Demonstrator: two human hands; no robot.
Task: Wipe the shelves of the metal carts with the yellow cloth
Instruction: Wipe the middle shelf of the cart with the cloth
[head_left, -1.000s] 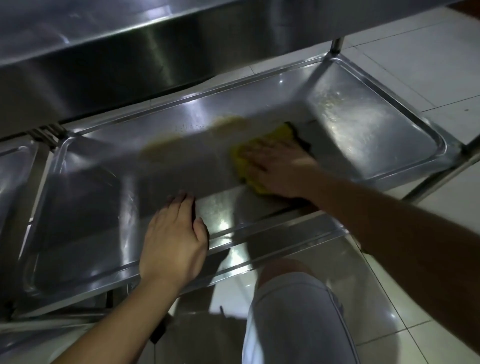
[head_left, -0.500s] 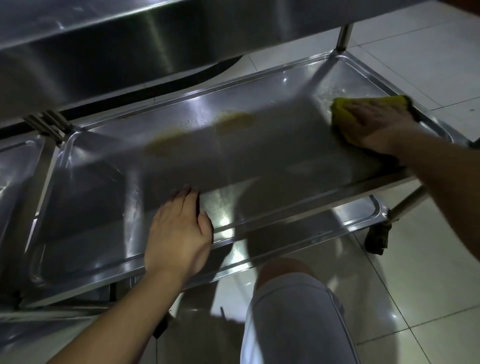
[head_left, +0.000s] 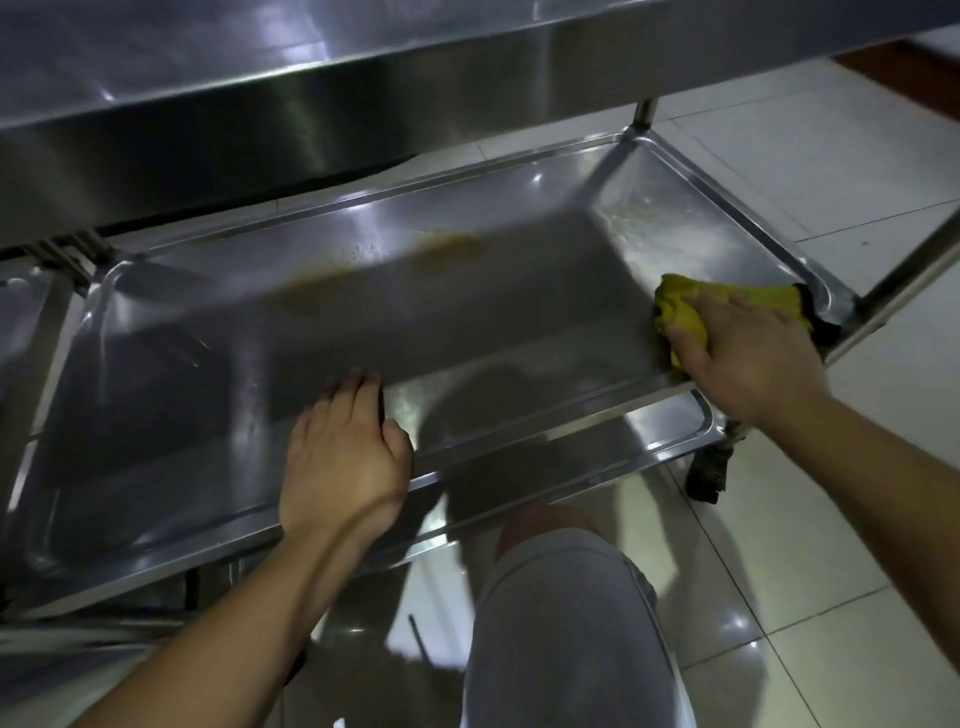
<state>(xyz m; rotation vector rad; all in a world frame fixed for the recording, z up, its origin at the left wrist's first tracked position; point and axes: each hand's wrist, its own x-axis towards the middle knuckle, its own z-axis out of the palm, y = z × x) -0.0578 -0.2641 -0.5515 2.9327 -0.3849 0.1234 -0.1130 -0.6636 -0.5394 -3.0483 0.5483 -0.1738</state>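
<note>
The metal cart's middle shelf (head_left: 467, 322) is a shiny steel tray with a raised rim. My right hand (head_left: 748, 353) presses the yellow cloth (head_left: 680, 312) flat onto the shelf's near right corner, fingers spread over it. My left hand (head_left: 343, 457) rests palm down on the shelf's front rim, fingers lying on the tray surface and holding nothing. Two brownish smears (head_left: 447, 249) show on the back part of the shelf, and pale residue (head_left: 639, 218) marks the far right end.
The cart's upper shelf (head_left: 260, 104) overhangs the back of the tray. A lower shelf (head_left: 670, 431) shows beneath the front rim. A black caster (head_left: 706, 473) stands on the white tiled floor (head_left: 810, 545). A second cart's tray (head_left: 21, 332) adjoins at the left. My knee (head_left: 561, 597) is below.
My right hand swept the cloth from the shelf's middle to its right end, then drew it toward the near right corner. My left hand stayed on the front rim.
</note>
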